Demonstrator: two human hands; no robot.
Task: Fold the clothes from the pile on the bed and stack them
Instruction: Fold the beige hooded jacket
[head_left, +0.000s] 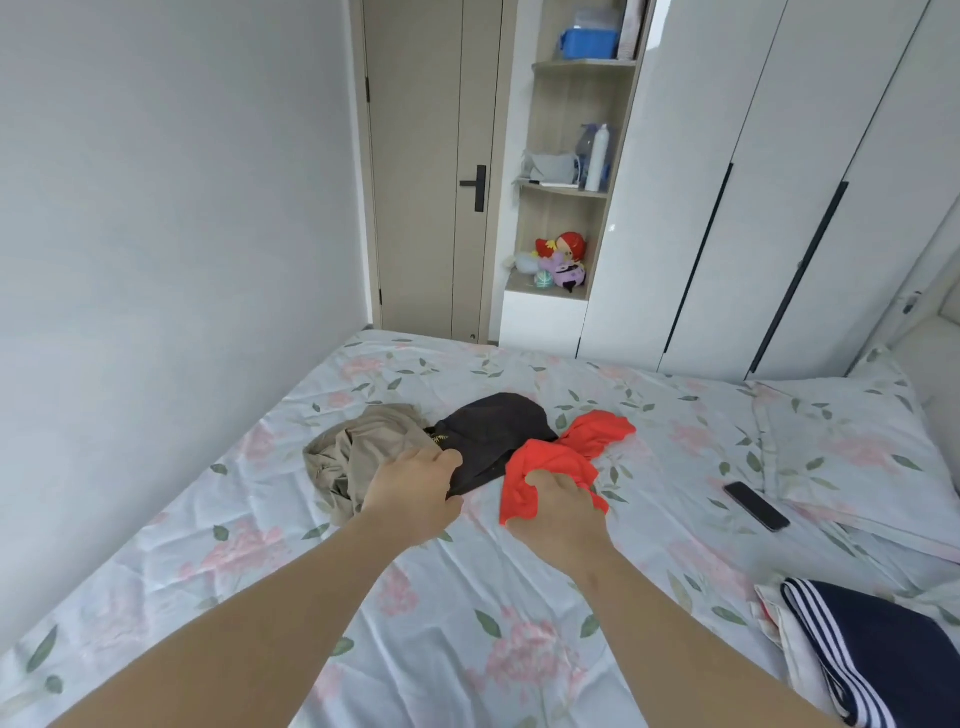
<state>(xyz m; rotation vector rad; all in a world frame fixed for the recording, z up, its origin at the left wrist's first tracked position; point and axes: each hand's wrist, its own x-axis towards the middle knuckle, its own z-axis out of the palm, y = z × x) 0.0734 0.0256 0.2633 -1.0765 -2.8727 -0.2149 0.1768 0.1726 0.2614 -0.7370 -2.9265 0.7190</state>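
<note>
Barely begun: three garments wait in the pile

The bed (467, 649) fills the lower half of the frame. At its centre lies the pile: a beige garment (358, 447), a black garment (493, 431) and a red garment (550, 462), all crumpled and touching. At the lower right, a navy striped garment (872, 649) lies flat, probably the stack so far. The left hand (415, 493) grips the black garment's near edge, and the right hand (558, 509) clutches a bunch of the red garment. I judge most of the folding is not yet done.

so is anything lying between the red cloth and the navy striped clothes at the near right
Nothing visible: only bare sheet lies between the red cloth and the navy striped clothes; the phone lies off that line.
</note>
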